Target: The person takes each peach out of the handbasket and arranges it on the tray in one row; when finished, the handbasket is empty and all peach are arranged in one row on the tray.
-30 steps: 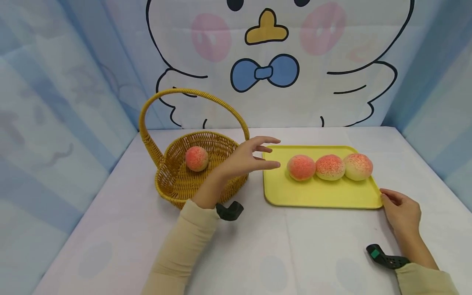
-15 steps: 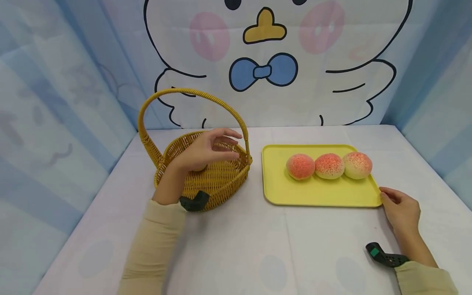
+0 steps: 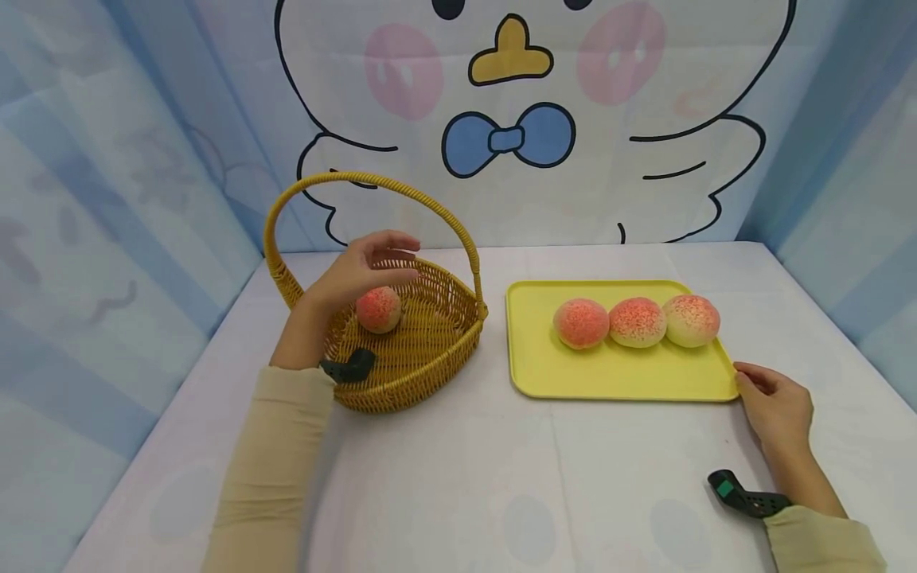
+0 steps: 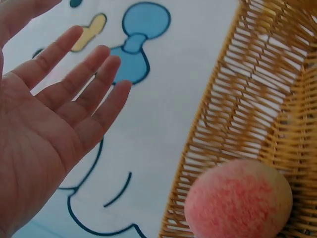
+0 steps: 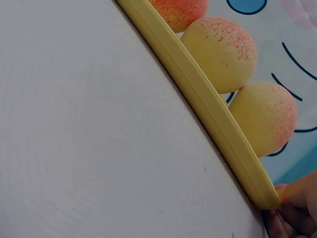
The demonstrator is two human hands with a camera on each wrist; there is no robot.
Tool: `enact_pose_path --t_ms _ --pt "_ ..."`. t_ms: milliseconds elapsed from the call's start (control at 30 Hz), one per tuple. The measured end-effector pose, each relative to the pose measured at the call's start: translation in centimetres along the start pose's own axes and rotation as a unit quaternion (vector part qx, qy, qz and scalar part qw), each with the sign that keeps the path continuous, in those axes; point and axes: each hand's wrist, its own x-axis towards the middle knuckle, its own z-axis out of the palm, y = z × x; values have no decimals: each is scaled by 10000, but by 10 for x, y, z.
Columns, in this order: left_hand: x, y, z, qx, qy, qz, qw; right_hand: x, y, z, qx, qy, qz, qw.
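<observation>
My left hand (image 3: 358, 274) hovers over the left part of a wicker basket (image 3: 430, 354), its fingers stretched out and holding nothing. In the left wrist view the bare palm and spread fingers (image 4: 64, 109) show, apart from the basket and from a peach. That pink peach (image 3: 378, 310) lies inside the basket, partly hidden by the hand. At the right, my right hand (image 3: 777, 406) pinches the near right corner of a yellow tray (image 3: 616, 378). Three peaches (image 3: 637, 322) sit in a row on the tray. The right wrist view shows fingers (image 5: 297, 198) at that corner.
The basket's tall arched handle (image 3: 380, 179) rises over it. A white cloth (image 3: 444, 485) covers the table. Behind stands a curtain with a cartoon figure and a blue bow tie (image 3: 507, 140). Black wrist devices (image 3: 748, 497) are on both forearms.
My left hand has moved left from near the tray, across the basket to its left side, staying empty. The right hand remains at the tray corner.
</observation>
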Motion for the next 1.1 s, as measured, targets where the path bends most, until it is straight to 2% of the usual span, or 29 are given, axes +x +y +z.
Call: enact_pose_path --t_ms 200,367,567,667,767,900,1100 --pt "6 -40 -13 24 325 -280 9991 0 0 0 20 15 -10 10000" --pt "4 -60 -20 23 570 -532 9970 -2 -2 1 76 18 -39 10000" --pt "-2 -71 -28 184 771 -1006 9918 -3 -4 -1 53 13 -17 10000" --pt "-8 -68 -29 117 712 -1197 9902 -1 -3 -2 36 22 -29 10000" --pt "-13 -64 -28 -17 672 -1293 9893 1 -1 -1 3 10 -2 10000" --pt "-15 -62 -27 4 612 -1276 9899 1 1 -1 -16 9 36 10000" --pt "-7 -94 -32 551 475 -1438 9869 -1 -1 -1 20 26 19 10000"
